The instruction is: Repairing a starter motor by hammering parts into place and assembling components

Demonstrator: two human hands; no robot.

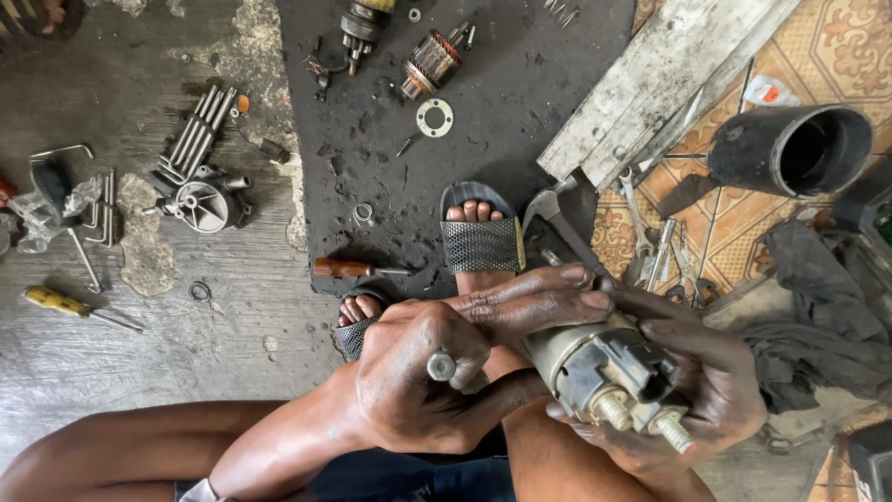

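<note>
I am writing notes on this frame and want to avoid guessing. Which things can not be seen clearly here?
- Head view: the cylindrical metal part is mostly wrapped by the left hand and right hand; its body is hidden.
- The tool in the left hand shows only a round metal end; its kind is unclear.
- The black tube: its inside is too dark.
- The rear sandal is partly hidden by the left hand.

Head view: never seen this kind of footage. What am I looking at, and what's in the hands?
One camera worn on a person's head looks down at their own bare, greasy hands and sandalled feet. The right hand cradles a grey cylindrical motor part with two threaded studs; the left hand grips a small tool and rests its fingers on that part. On the floor lie a red-handled screwdriver, a yellow-handled screwdriver, a copper-wound armature, a washer plate, wrenches and a black tube.
</note>
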